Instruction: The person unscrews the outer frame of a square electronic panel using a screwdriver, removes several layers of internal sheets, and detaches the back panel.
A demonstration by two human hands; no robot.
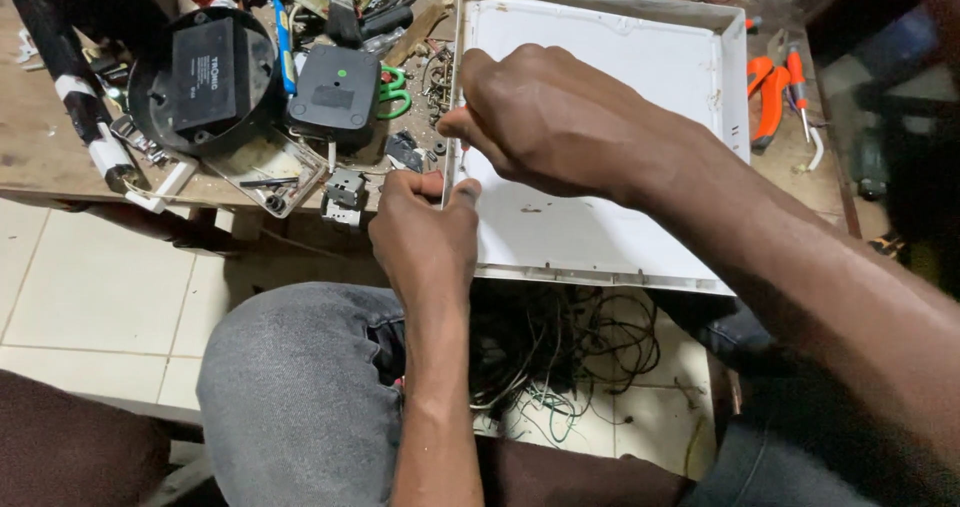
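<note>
At the far left of the wooden workbench (40, 157), a black cylindrical rod wrapped with white tape bands (70, 87) is laid slanting. Beside it, a round black plastic housing (205, 77) is seen, with a rectangular black block in it bearing a pale printed label that is left unread here. Next to this, a dark grey square plastic box with a small green dot on its lid (335, 92) is set, and green-handled scissors (395, 92) are partly hidden behind it.

The left hand (425, 237) is held at the near left edge of the large white rectangular plastic panel with a raised rim (600, 227); its thumb and fingers are pressed together onto that edge. The panel is laid flat over the right part of the bench, its near edge overhanging the lap. The right hand (550, 122) is placed over the panel's left rim, fingers curled tight and pinched together on something small; what is pinched cannot be told.

The panel is judged light and fairly stiff, yet thin enough to flex or crack if twisted; the rim is judged the safest place to be gripped.

To the right, orange-handled pliers (770, 92) are laid on the bench. Below, tangled loose wires (560, 357) are spread over the tiled floor.
</note>
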